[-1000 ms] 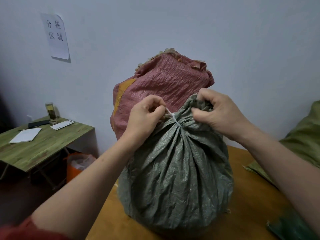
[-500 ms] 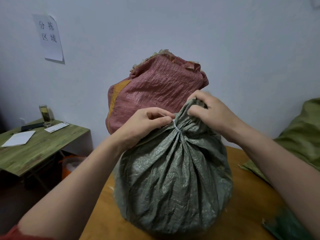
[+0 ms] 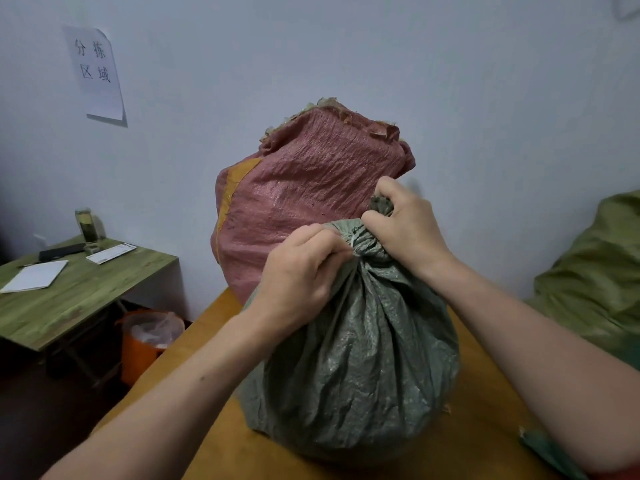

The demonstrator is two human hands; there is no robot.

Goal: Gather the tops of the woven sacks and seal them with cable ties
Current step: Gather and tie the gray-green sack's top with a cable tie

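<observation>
Left hand [image 3: 298, 275] moved onto green sack [image 3: 353, 368], wooden table [image 3: 221, 441], white wall [image 3: 381, 57]

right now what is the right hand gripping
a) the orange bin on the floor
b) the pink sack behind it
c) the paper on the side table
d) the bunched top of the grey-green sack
d: the right hand is closed around the gathered neck of the grey-green sack, just above the white cable tie, while the left hand pinches at the tie.
</observation>
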